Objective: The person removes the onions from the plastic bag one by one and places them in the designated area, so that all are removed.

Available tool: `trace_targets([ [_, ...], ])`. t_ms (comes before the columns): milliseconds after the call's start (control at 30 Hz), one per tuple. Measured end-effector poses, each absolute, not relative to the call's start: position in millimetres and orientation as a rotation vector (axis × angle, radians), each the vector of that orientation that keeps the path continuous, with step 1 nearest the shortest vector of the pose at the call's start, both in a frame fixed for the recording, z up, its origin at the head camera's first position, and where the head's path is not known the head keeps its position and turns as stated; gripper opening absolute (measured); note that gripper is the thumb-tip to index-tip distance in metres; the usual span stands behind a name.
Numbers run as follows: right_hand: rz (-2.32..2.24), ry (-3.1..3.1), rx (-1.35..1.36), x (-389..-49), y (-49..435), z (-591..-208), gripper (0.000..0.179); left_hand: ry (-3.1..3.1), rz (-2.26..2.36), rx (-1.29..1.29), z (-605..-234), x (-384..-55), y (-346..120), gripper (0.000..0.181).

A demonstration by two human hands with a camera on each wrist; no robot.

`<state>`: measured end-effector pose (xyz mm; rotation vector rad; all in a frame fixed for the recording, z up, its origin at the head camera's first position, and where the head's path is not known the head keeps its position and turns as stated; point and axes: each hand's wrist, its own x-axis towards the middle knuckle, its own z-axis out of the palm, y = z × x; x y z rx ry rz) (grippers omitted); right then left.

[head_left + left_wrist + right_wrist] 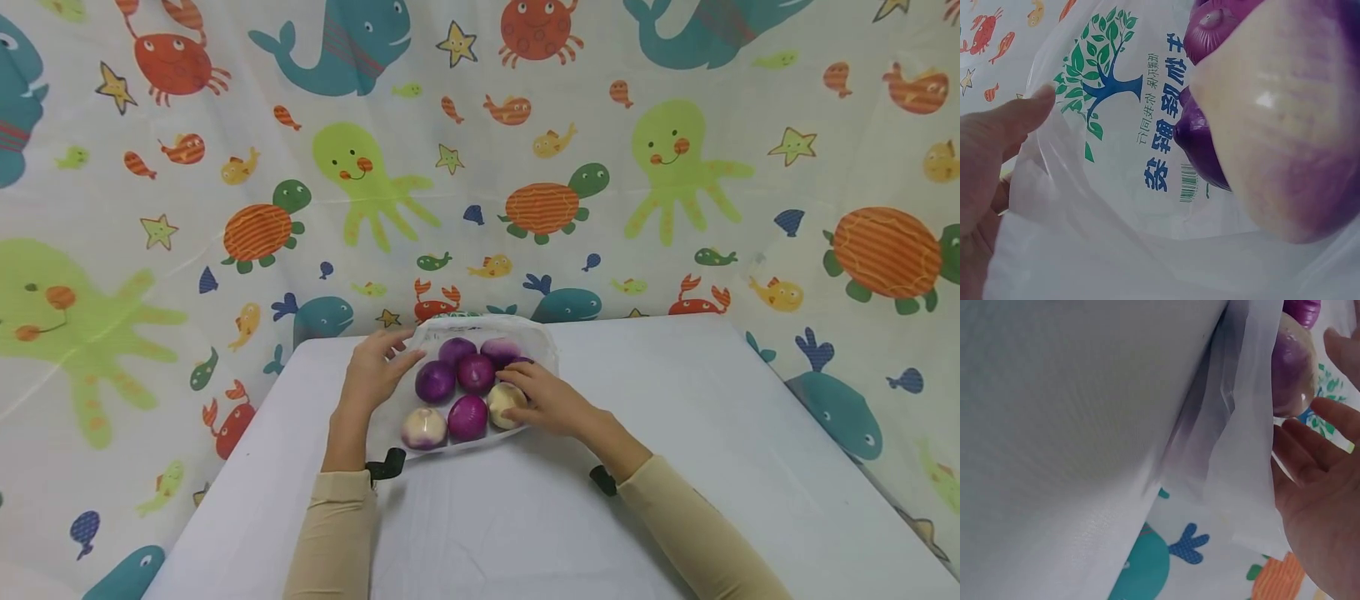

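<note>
Several purple onions [468, 417] and two pale, purple-tinged onions, one at the front left [424, 428] and one at the front right [504, 403], lie in a white plastic bag [1110, 206]. Green leaves and blue characters are printed on the bag. At its left edge my left hand [369, 371] pinches the plastic, thumb on the inner side and fingers behind. My right hand [551, 400] is over the right side, fingers spread around the front right pale onion. In the right wrist view a gap shows between the thumb [1342, 359] and the nearby onion [1292, 369].
The bag lies on a white-covered table [480, 533], toward its far edge. Behind and at both sides hangs a curtain [480, 175] printed with sea animals. Each wrist wears a black camera mount, such as the left one [387, 464].
</note>
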<state>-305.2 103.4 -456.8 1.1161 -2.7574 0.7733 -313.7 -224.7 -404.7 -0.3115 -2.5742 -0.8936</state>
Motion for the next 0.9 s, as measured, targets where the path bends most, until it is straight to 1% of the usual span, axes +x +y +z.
trace_targets([
  [333, 0.674, -2.744, 1.203, -304, 99, -464, 0.064, -2.624, -0.948, -0.260, -403, -308, -223, 0.046],
  [533, 0.609, -2.696, 1.224, -303, 97, -467, 0.068, -2.624, -0.930, -0.270, -404, -308, -223, 0.045],
  [900, 0.513, -2.646, 1.182, -302, 97, -463, 0.070, -2.636, -0.916, -0.251, -406, -308, -221, 0.044],
])
